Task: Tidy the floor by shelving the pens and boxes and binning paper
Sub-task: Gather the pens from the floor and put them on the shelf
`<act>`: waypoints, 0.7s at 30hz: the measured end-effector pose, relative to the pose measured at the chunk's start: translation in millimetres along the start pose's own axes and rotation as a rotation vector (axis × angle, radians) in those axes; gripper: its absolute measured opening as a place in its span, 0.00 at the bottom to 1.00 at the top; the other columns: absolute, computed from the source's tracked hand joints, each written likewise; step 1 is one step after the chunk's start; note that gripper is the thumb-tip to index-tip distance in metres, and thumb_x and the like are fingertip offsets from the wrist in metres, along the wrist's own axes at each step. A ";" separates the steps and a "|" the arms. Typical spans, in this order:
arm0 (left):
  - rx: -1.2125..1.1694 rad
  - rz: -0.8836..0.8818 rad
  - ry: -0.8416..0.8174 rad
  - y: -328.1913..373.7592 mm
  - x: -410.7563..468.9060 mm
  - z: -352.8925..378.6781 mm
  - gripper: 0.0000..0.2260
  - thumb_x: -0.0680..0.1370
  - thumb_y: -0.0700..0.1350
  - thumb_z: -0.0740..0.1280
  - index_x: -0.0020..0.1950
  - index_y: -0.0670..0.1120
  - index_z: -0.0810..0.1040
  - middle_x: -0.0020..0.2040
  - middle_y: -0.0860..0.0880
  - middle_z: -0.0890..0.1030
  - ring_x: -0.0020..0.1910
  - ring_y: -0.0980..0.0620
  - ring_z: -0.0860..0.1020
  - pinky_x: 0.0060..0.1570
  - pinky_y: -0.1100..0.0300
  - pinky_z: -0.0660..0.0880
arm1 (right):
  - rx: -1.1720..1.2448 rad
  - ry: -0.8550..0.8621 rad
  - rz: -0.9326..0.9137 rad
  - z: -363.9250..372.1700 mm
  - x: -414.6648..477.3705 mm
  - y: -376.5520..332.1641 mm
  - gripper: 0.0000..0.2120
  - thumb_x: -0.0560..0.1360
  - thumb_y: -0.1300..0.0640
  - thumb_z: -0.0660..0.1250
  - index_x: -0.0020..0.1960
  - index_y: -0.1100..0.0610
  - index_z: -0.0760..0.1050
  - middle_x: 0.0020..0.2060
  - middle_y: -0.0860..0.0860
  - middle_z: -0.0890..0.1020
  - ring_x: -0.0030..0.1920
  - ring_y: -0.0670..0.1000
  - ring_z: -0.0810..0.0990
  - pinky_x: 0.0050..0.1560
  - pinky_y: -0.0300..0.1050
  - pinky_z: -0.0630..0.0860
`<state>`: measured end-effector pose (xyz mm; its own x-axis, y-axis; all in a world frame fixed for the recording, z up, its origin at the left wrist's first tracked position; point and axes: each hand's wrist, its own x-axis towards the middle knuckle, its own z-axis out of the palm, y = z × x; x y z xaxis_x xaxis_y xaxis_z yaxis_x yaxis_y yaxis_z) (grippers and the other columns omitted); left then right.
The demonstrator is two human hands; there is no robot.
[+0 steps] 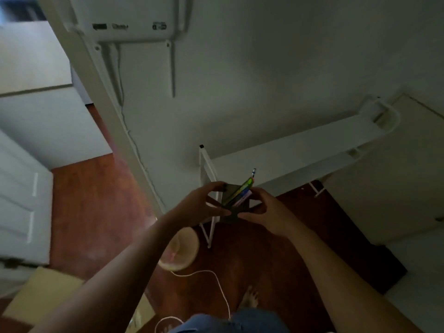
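Arms reach forward; left hand (204,204) and right hand (266,213) clamp curled fingers on a dark box (231,195) (pens (246,185) jut from its far end), held just before the white shelf (288,152).

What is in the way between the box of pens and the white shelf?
Nothing visible. The left hand and right hand hold the box of pens right by the shelf corner.

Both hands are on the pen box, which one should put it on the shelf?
Probably right. The right hand grips the box on the side where the shelf extends; the left hand holds the side away from it.
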<state>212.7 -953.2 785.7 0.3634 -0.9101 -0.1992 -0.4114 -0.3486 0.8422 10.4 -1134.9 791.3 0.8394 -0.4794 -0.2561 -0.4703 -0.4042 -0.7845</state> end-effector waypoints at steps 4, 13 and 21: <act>-0.071 -0.077 0.088 11.9 30.1 25.1 0.41 0.72 0.56 0.82 0.81 0.61 0.67 0.76 0.59 0.74 0.58 0.59 0.84 0.55 0.56 0.85 | -0.034 -0.101 -0.062 -41.3 34.6 26.9 0.41 0.68 0.32 0.81 0.76 0.34 0.68 0.70 0.34 0.77 0.56 0.39 0.84 0.60 0.46 0.82; -0.157 -0.201 0.233 24.1 55.5 66.7 0.39 0.74 0.45 0.82 0.82 0.56 0.67 0.78 0.55 0.74 0.60 0.52 0.83 0.49 0.62 0.83 | -0.080 -0.256 -0.124 -72.9 76.4 52.9 0.41 0.71 0.38 0.81 0.78 0.38 0.65 0.72 0.38 0.76 0.43 0.45 0.85 0.42 0.32 0.78; -0.191 -0.219 0.210 19.6 82.4 57.3 0.39 0.75 0.42 0.81 0.82 0.52 0.66 0.79 0.52 0.72 0.66 0.48 0.81 0.56 0.56 0.84 | -0.063 -0.208 -0.095 -70.8 99.1 58.6 0.41 0.72 0.40 0.82 0.77 0.33 0.63 0.70 0.39 0.76 0.42 0.45 0.86 0.39 0.32 0.78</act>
<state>186.7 -1047.9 757.1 0.5975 -0.7458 -0.2945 -0.1488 -0.4640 0.8733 46.7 -1261.2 760.0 0.9156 -0.2688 -0.2990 -0.3973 -0.4907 -0.7755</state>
